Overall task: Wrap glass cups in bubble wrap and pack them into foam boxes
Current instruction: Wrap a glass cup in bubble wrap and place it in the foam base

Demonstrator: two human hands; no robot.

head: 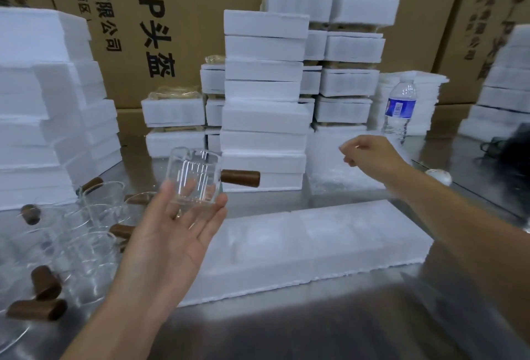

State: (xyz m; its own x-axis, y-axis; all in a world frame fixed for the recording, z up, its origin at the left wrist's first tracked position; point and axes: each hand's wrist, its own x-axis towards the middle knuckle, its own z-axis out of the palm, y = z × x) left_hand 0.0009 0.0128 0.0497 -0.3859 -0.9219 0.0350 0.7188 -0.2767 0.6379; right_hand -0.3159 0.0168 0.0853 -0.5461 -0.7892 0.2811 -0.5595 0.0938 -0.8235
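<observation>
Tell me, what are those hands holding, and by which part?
Left hand carries a wooden-handled glass cup by its base, on flat fingers; right hand: unclear.

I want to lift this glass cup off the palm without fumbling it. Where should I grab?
Grip the wooden handle, coming in from the right. It juts out level to the right of the glass cup, clear of the left hand, whose flat fingers carry the cup from below. The bare glass wall is probably slippery.
</observation>
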